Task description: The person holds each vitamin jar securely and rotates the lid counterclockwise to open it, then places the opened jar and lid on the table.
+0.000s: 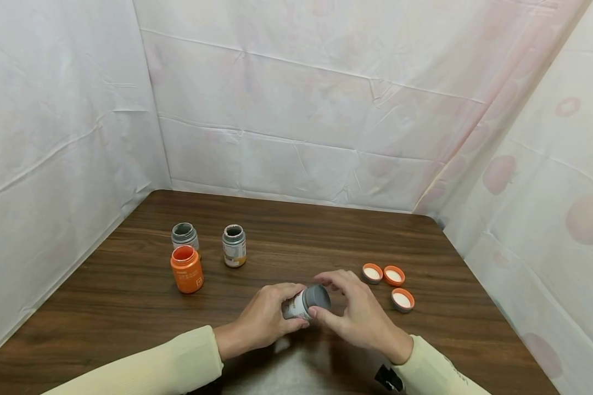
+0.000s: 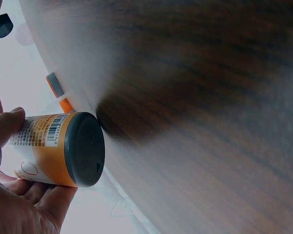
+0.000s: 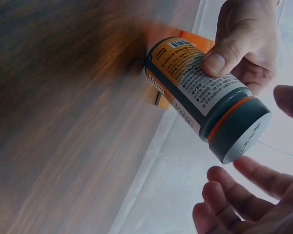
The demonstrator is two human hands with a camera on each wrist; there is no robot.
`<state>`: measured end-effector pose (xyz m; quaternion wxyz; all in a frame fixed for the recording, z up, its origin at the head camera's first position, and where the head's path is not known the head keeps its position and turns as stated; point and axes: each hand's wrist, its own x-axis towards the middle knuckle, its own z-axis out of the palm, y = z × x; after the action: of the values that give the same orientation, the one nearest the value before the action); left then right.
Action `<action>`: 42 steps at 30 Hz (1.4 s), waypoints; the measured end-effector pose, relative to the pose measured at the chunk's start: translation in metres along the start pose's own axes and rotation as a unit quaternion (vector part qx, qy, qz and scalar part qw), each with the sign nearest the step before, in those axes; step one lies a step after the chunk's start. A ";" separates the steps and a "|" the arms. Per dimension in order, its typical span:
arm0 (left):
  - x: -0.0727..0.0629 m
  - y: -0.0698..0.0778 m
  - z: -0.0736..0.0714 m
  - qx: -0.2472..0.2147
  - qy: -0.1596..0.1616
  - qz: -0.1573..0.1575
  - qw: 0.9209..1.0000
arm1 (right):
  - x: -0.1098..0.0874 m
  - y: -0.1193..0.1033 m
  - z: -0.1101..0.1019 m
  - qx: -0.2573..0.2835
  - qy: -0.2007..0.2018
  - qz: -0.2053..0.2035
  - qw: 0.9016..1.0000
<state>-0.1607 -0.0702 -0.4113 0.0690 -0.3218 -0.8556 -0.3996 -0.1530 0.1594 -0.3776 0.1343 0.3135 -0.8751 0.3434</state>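
Note:
My left hand [image 1: 264, 318] grips a grey supplement bottle [image 1: 296, 307] with a white and orange label, tilted so that its grey screw cap [image 1: 318, 297] points right. The cap sits on the bottle, and an orange ring shows beneath it in the right wrist view. In the left wrist view, the bottle's dark base [image 2: 85, 149] faces the camera. My right hand [image 1: 358, 312] is spread around the cap; its thumb stands apart from it in the right wrist view. One fingertip is close to the cap's edge, and whether it touches I cannot tell.
Left on the brown wooden table [image 1: 296, 230] stand three uncapped bottles: an orange bottle [image 1: 188, 272], a grey bottle [image 1: 184, 235] partly behind it, and another grey bottle [image 1: 234, 252]. At right, three caps lie inside up: a left cap [image 1: 373, 273], a middle cap [image 1: 393, 276], a near cap [image 1: 402, 300].

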 end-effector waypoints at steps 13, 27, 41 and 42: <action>0.000 0.001 0.000 -0.007 -0.001 -0.006 1.000 | 0.002 -0.002 -0.001 -0.034 -0.017 0.128 0.991; 0.000 0.001 -0.001 -0.007 0.002 0.005 1.000 | 0.002 -0.003 -0.001 -0.028 -0.022 0.120 0.992; 0.000 0.001 -0.001 -0.005 -0.005 -0.001 1.000 | 0.000 -0.001 -0.002 -0.012 -0.020 0.024 0.999; 0.000 0.001 -0.001 -0.006 -0.005 -0.002 1.000 | 0.000 0.000 -0.002 -0.007 -0.021 0.018 1.000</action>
<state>-0.1603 -0.0699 -0.4100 0.0620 -0.3224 -0.8542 -0.4032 -0.1526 0.1603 -0.3761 0.1122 0.3039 -0.8854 0.3333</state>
